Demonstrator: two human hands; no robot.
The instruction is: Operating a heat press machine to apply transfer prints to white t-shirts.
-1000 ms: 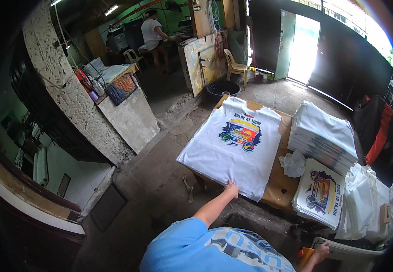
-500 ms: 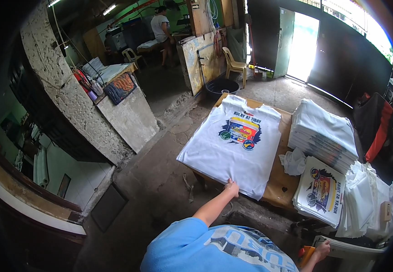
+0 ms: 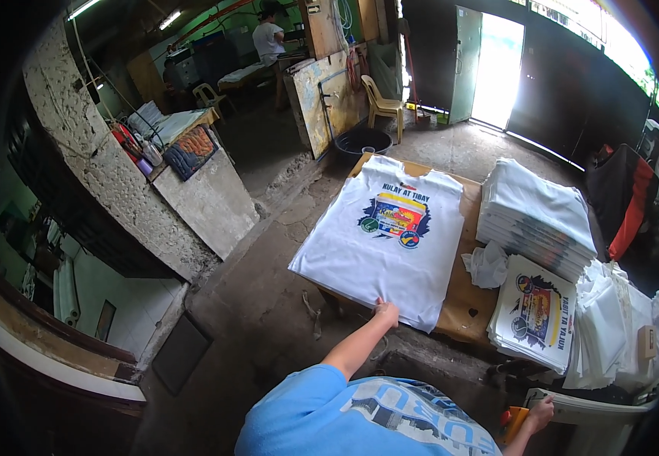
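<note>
A white T-shirt [image 3: 413, 266] with a colourful printed picture on its chest lies spread on a table, on top of other white cloth. My left hand [image 3: 386, 311] reaches to its near hem, and the fingers are closed on the edge. At the lower right, my right hand [image 3: 541, 416] is closed beside the end of a pale, long-edged panel [image 3: 588, 409]. An orange part with a red knob [image 3: 513, 422] sits just left of that hand. What its fingers hold, if anything, cannot be made out.
Right of the shirt stand a tall stack of folded white shirts [image 3: 535, 201], a crumpled white cloth [image 3: 486, 264], a pile of printed sheets [image 3: 531, 315] and white plastic wrapping [image 3: 607, 327]. Beyond the brown tabletop [image 3: 462, 304] are a black basin [image 3: 361, 142] and chair [image 3: 381, 102]. Someone works far back.
The whole view has shifted slightly. Both hands keep nearly the same places, the left at the shirt's hem and the right by the pale panel. The shirt lies as before.
</note>
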